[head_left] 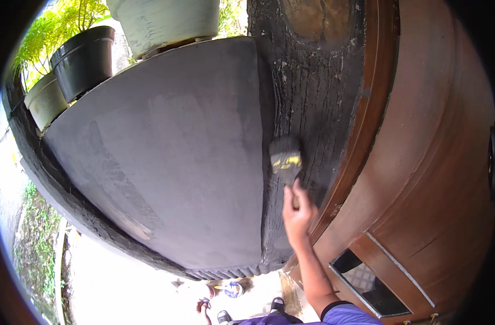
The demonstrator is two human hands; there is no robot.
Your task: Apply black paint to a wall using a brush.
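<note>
**Brush in right hand at dark textured column; left hand low in frame**

Head view: The right hand (299,216) is closed in a pinch on the handle of a flat brush (286,161), thumb and fingers together. The brush points upward, its dark bristles over the left part of a black, bark-textured column (315,103), close to the edge of a smooth grey panel (177,141). The metal band carries yellow markings. Whether the bristles touch the column cannot be confirmed.

The left hand (204,306) is near the lower edge, small, with fingers bent; whether it holds anything cannot be told. Just right of it on the bright ground stands a blue-and-white container (233,290). The person's feet, in dark sandals (278,303), show below.

Along the panel's upper edge stand a large whitish pot (166,24), a black pot (84,64) and a smaller pale pot (45,101), with green foliage (47,35) behind. A brown frame (371,108) borders the column on the right, beside a brown wall (437,146).
</note>
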